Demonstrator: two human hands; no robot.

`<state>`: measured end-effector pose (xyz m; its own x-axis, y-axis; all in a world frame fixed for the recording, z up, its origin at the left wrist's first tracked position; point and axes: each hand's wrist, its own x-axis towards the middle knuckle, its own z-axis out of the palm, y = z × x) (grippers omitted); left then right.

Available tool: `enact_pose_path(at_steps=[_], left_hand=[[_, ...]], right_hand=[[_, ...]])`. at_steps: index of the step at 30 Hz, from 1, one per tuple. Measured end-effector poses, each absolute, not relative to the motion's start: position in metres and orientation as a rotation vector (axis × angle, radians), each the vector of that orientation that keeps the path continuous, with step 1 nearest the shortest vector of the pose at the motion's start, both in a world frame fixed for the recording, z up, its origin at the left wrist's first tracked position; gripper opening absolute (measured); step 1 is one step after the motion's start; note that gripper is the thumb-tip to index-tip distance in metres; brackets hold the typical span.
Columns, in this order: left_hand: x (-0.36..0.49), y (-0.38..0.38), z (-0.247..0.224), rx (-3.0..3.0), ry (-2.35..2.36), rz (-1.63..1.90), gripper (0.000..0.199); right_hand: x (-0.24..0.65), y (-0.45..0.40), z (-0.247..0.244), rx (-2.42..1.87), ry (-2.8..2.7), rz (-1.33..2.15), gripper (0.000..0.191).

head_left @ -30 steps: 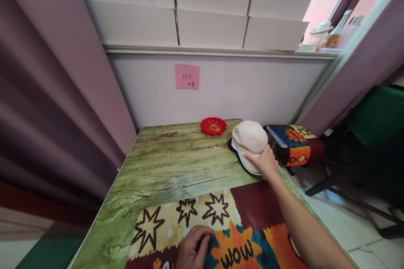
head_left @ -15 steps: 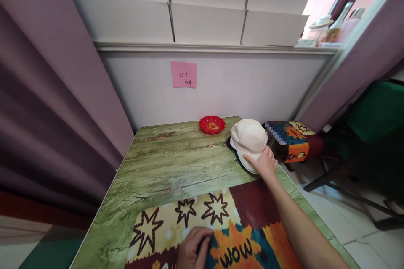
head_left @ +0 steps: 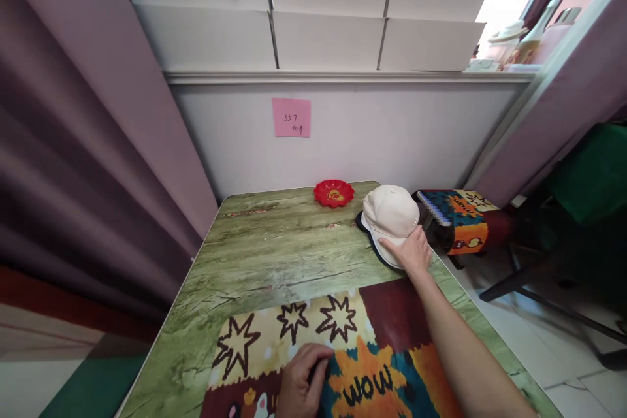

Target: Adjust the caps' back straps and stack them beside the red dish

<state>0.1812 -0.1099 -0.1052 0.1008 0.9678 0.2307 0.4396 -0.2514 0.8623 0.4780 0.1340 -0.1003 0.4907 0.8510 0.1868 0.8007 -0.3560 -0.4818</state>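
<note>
A white baseball cap (head_left: 390, 210) sits at the right edge of the table, its brim toward me. Beneath it shows the dark brim (head_left: 378, 249) of what looks like a second cap. My right hand (head_left: 410, 249) grips the white brim at its right side, thumb on top, the other fingers over the edge and partly hidden. Low in the view, my left hand (head_left: 304, 382) rests on a colourful mat (head_left: 392, 313) with its fingers curled in; I see nothing in it.
A red scalloped dish (head_left: 334, 194) stands at the table's (head_left: 274, 235) far edge, left of the caps. Behind it is a wall with a pink note (head_left: 291, 117). A stool (head_left: 465, 222) with a patterned cover stands beyond the right edge, near a dark chair (head_left: 578, 209).
The view has shifted slightly, moving everything a little to the right in it. Both hands keep their places on the cap and the mat.
</note>
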Motion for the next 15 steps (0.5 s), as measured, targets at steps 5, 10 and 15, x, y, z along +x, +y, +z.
enact_pose_path(at_steps=[5,10,15], left_hand=[[0.184,-0.111,-0.102,1.756,1.389,1.119,0.017],[0.185,-0.115,-0.101,1.687,1.407,1.081,0.015],[0.187,-0.11,-0.091,1.531,1.43,1.051,0.021]], right_hand=[[0.475,0.12,-0.101,-2.198,-1.378,0.019,0.124],[0.461,0.075,-0.111,-2.099,-1.542,-0.12,0.096],[0.412,0.021,-0.118,-1.521,-2.072,0.153,0.06]])
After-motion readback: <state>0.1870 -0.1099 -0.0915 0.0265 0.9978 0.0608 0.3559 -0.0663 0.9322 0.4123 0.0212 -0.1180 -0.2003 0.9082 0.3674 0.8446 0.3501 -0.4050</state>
